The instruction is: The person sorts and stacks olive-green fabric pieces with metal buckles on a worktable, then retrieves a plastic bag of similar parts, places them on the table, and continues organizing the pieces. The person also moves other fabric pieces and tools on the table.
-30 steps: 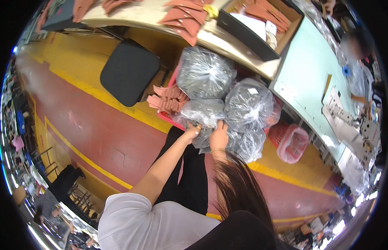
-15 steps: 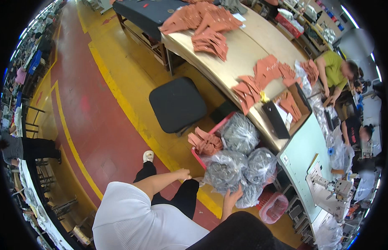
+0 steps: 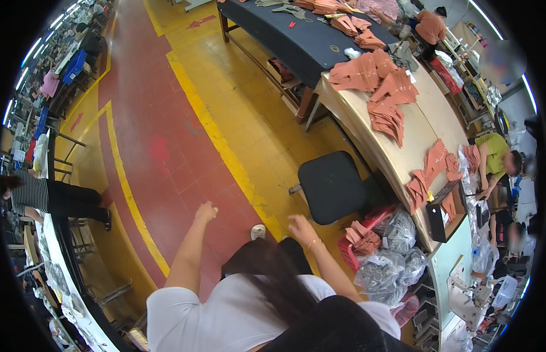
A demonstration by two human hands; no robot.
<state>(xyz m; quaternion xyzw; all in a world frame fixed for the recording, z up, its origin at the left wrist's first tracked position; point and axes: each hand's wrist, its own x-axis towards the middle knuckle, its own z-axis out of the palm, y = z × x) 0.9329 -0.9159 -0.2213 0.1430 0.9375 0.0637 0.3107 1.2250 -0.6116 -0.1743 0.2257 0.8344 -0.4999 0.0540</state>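
My left hand (image 3: 207, 212) hangs over the red floor walkway, fingers curled in, with nothing visible in it. My right hand (image 3: 302, 229), a thin bracelet at its wrist, is in the air left of the black stool (image 3: 331, 188). Its fingers are loosely bent and apart, and it holds nothing. Nearest to it on the right stands a red plastic basket (image 3: 347, 253), with stacked rust-coloured fabric pieces (image 3: 364, 237) and several clear bags of grey pieces (image 3: 378, 271) in and over it. Neither hand touches any of these.
A long table (image 3: 425, 111) bears piles of rust fabric pieces (image 3: 393, 88) and an open black box (image 3: 438, 226). A sewing machine (image 3: 469, 299) sits on the pale green tabletop. A person in a green top (image 3: 493, 152) works across the table; another in stripes (image 3: 27, 190) stands far left.
My right hand has left the bagged pieces and moved up and left. My left hand has swung left over the walkway. The view has turned, so table, stool and basket appear farther right.
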